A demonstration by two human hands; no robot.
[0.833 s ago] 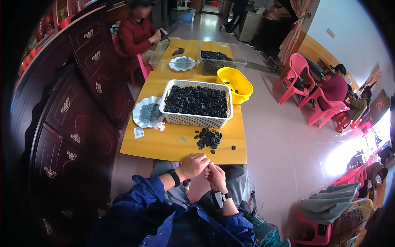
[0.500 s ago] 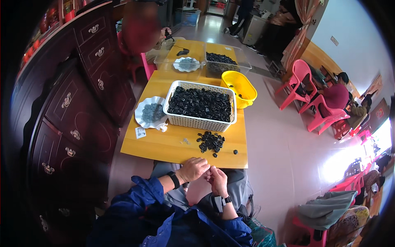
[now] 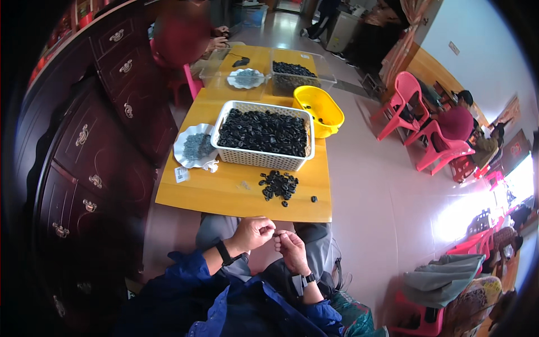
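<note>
Just off the table's near edge, my left hand (image 3: pixel 254 231) and my right hand (image 3: pixel 292 250) meet fingertip to fingertip above my lap. Both are closed in a pinch. What lies between the fingers is too small to make out. Nearest to them on the table is a loose pile of small black oval rings (image 3: pixel 279 186), with a single ring (image 3: pixel 314 199) apart to its right. A few tiny clear pieces (image 3: pixel 244 185) lie left of the pile. Behind it stands a white perforated basket (image 3: pixel 258 162) heaped with more black rings.
A white scalloped plate (image 3: pixel 179 147) of small greyish pieces sits left of the basket. Behind the basket are a yellow tub (image 3: pixel 337 115), a clear bin (image 3: pixel 297 87) of black parts and a second plate (image 3: pixel 245 84). A person (image 3: pixel 182 39) sits at the far left; dark cabinets line the left.
The whole view has shifted slightly, so the table sits a little higher and further left. My hands stay pinched together, with the left wrist turned a bit.
</note>
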